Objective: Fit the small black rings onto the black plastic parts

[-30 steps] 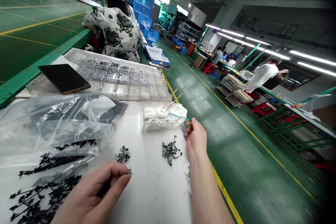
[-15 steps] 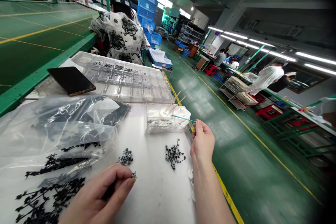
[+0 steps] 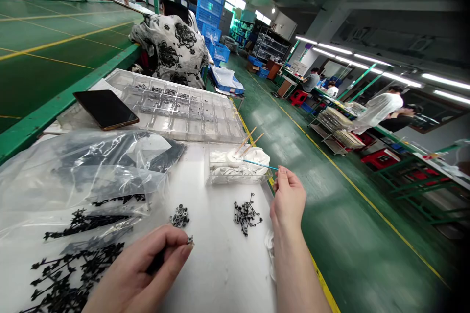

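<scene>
Between the thumb and forefinger of my left hand [image 3: 147, 266] is a small dark part with a metallic look [image 3: 190, 240]; its exact kind is too small to tell. My right hand [image 3: 288, 200] pinches the end of a thin blue stick [image 3: 260, 164]. The stick's far tip rests at the white, cloth-like stuff [image 3: 253, 159] in a clear plastic box [image 3: 215, 179], where two wooden sticks [image 3: 246, 140] also stand. Just beyond my left fingertips lies a small pile of grey and black rings [image 3: 179, 215]. A heap of thin black plastic pieces [image 3: 246, 216] sits below the box.
Clear plastic bags [image 3: 81, 166] with black pieces cover the left side. Behind stand a compartment tray [image 3: 176, 120] and a phone [image 3: 106, 109]. A co-worker in a patterned top [image 3: 172, 49] sits beyond. A green floor aisle [image 3: 330, 215] runs along the right.
The scene has shifted slightly to the right in view. Both hands keep their grips, and the blue stick still reaches into the box.
</scene>
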The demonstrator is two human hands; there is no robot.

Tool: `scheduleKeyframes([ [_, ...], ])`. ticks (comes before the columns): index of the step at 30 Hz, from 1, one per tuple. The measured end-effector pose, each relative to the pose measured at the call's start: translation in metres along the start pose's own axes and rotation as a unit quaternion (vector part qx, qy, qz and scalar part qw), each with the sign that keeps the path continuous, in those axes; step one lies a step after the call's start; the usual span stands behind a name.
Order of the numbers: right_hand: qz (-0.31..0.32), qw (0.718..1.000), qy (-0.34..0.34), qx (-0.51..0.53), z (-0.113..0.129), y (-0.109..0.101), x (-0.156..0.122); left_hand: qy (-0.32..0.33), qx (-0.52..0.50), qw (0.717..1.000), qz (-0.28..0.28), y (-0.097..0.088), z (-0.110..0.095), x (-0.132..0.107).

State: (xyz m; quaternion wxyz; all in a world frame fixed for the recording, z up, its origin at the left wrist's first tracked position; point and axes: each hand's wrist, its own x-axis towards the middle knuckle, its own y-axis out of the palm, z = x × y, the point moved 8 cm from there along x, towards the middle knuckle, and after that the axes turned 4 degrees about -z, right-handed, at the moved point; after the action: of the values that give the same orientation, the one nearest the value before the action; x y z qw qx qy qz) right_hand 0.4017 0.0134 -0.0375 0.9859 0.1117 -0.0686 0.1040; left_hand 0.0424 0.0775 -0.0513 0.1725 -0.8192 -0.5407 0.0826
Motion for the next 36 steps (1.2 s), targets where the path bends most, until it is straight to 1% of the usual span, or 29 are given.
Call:
scheduleKeyframes([
  [5,0.001,1.000,-0.007,0.007,0.002,0.000,-0.001,-0.004,-0.008,1.000,0.009,0.002,-0.003,0.000],
  [8,0.000,1.000,-0.007,0.029,0.012,-0.003,-0.001,0.003,-0.008,1.000,0.008,0.000,-0.007,0.001],
  [10,0.011,0.999,-0.002,0.048,0.019,-0.003,-0.005,0.008,-0.009,1.000,0.008,-0.002,-0.010,0.003],
  [12,0.044,0.996,0.012,0.072,0.026,0.003,-0.014,0.025,-0.011,0.999,0.018,-0.004,-0.015,0.005],
  [15,0.120,0.983,0.049,0.128,0.032,0.018,-0.033,0.066,-0.006,0.997,0.040,-0.007,-0.024,0.007],
  [17,0.159,0.971,0.078,0.160,0.033,0.026,-0.047,0.077,-0.009,0.996,0.034,-0.011,-0.027,0.009],
  [19,0.183,0.963,0.099,0.173,0.034,0.030,-0.059,0.074,-0.021,0.997,0.007,-0.017,-0.027,0.009],
  [22,0.210,0.955,0.108,0.179,0.036,0.033,-0.071,0.056,-0.037,0.997,-0.027,-0.023,-0.026,0.009],
  [25,0.233,0.952,0.102,0.172,0.038,0.035,-0.080,0.046,-0.043,0.997,-0.040,-0.027,-0.026,0.009],
  [30,0.264,0.949,0.092,0.147,0.038,0.038,-0.090,0.047,-0.049,0.997,-0.046,-0.029,-0.029,0.010],
  [36,0.279,0.948,0.085,0.130,0.037,0.038,-0.094,0.040,-0.056,0.997,-0.034,-0.026,-0.025,0.008],
])
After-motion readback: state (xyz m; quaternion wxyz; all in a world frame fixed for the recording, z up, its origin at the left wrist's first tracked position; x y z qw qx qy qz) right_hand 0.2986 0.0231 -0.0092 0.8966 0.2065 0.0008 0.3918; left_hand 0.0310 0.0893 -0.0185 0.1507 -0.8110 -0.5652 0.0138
